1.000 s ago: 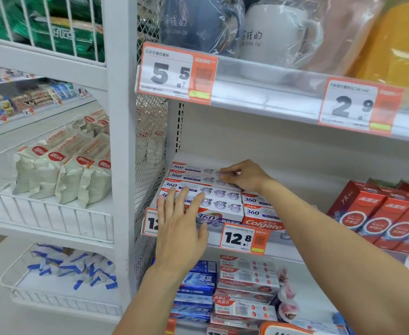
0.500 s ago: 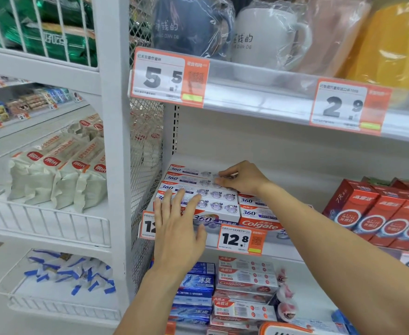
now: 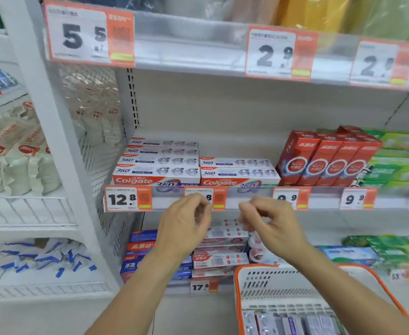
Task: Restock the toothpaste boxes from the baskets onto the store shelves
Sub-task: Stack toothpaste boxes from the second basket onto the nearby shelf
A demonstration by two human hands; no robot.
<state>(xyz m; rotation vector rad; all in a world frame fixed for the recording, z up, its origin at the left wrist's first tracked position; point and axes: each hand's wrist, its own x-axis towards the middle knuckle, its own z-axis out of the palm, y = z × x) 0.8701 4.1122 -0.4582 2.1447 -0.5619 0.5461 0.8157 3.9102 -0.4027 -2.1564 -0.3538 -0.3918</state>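
Two bare hands are hovering in front of the middle shelf's edge, neither one touching any product. The left hand is showing its back to the camera with fingers curled loosely inward, its grip narrow and holding nothing; the right hand is doing the same just beside it, fingers bent, grip narrow and empty. Both are hanging below the Colgate 360 boxes, which are lying flat on the middle shelf in two adjoining stacks at its left end, the left stack standing higher than the right stack. Red upright toothpaste boxes are standing just beside these to the right, with green boxes further along, blurred. Price tags are hanging along the shelf edge, one reading 12.8 at the left; the next tag is sitting partly behind the left hand. On the lower shelf, stacked red and white boxes and blue boxes are lying behind the forearms. An orange-rimmed white basket is sitting at the lower right, below the right forearm, and it appears to be holding more pale boxes of toothpaste, though motion blur is preventing a firm reading of their labels. White packets are resting in the wire rack on the neighbouring unit to the left.
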